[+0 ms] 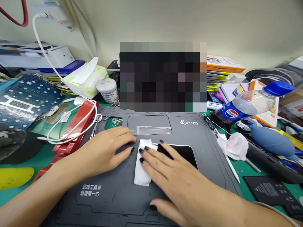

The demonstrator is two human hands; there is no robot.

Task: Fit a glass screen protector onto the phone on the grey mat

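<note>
Across the green worktop (241,165) lies a dark grey mat (113,195), lettered WKTOO towards its far right corner and with white Chinese characters at its near left. Right of the mat, a blue-capped bottle (246,104) bears a Pepsi logo. Beyond the mat's far left corner, a pale green tissue pack (82,85) has a white sheet sticking out. On the mat, the right grip (163,170) lies flat, fingers spread, holding down a wipe without clasping it; the left grip (115,148) is loosely curled around nothing. A black glossy device (187,154) lies on the mat, partly under the right grip. Just beyond the mat stands a lidded jar (107,91), contents hidden. The folded white wipe (142,170) lies on the mat, under the right fingertips, overlapping the device's left edge. The mat's far left recess contains a small green circuit board (115,123).
</note>
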